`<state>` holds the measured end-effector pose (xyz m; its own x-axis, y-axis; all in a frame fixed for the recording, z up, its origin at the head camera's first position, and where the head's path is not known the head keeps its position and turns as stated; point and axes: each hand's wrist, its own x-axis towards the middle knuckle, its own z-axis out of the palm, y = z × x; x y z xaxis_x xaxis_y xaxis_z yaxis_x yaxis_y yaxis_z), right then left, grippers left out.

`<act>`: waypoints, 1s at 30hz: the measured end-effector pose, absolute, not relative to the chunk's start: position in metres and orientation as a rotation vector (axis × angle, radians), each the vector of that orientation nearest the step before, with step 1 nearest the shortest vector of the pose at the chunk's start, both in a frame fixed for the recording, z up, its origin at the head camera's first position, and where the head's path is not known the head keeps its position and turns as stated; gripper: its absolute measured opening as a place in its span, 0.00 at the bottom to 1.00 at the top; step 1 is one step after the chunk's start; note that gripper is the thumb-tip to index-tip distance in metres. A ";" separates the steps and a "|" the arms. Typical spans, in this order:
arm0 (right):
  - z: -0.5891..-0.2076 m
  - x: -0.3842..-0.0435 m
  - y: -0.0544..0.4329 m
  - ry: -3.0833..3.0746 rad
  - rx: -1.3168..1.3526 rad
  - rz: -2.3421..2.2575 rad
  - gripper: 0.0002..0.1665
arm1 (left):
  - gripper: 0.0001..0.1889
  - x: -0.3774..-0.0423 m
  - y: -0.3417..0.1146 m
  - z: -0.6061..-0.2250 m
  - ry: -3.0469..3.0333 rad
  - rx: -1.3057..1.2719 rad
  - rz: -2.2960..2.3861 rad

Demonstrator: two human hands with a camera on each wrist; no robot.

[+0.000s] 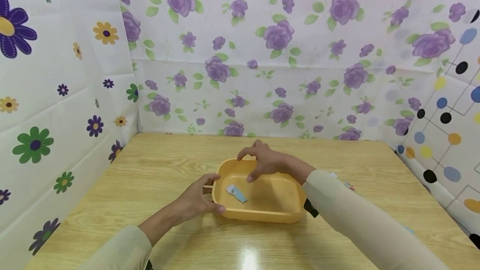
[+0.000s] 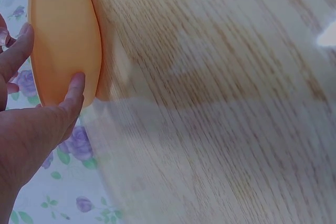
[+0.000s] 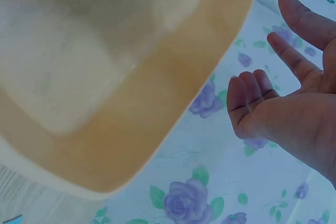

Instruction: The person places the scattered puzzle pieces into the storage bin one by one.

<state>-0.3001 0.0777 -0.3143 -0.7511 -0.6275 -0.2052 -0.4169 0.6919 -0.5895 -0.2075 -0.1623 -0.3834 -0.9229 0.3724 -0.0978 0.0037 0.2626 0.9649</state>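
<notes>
A yellow-orange plastic basin (image 1: 277, 195) with rounded corners is on the wooden table. Inside it, toward the left, lies a small flat light-blue piece (image 1: 237, 193) with a whitish end. My left hand (image 1: 195, 199) holds the basin's left end, thumb at the near corner and fingers along the rim. In the left wrist view that hand (image 2: 37, 124) spans the basin's outer wall (image 2: 65, 40). My right hand (image 1: 262, 159) reaches over the far rim, fingers loosely bent and thumb above the interior. The right wrist view shows its fingers apart from the rim, with nothing held.
Right of the basin, partly behind the right sleeve (image 1: 345, 211), lie a small multicoloured item (image 1: 349, 186) and a light-blue bit (image 1: 408, 230). Flower-patterned cloth (image 1: 247, 95) hangs behind the wooden table (image 1: 168, 157), with more patterned cloth on both sides.
</notes>
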 end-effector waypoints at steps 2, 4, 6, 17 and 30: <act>-0.314 -0.300 0.081 2.502 -0.815 -0.746 0.36 | 0.50 -0.207 -0.162 -0.383 2.225 0.348 1.713; -0.315 -0.300 0.086 2.504 -0.805 -0.754 0.36 | 0.50 -0.207 -0.162 -0.383 2.214 0.356 1.723; -0.315 -0.300 0.092 2.510 -0.798 -0.760 0.35 | 0.50 -0.207 -0.162 -0.383 2.209 0.359 1.727; -0.313 -0.296 0.122 2.470 -0.791 -0.861 0.34 | 0.51 -0.208 -0.163 -0.384 2.237 0.343 1.719; -0.310 -0.298 0.162 2.463 -0.725 -0.963 0.33 | 0.50 -0.206 -0.162 -0.380 2.220 0.360 1.719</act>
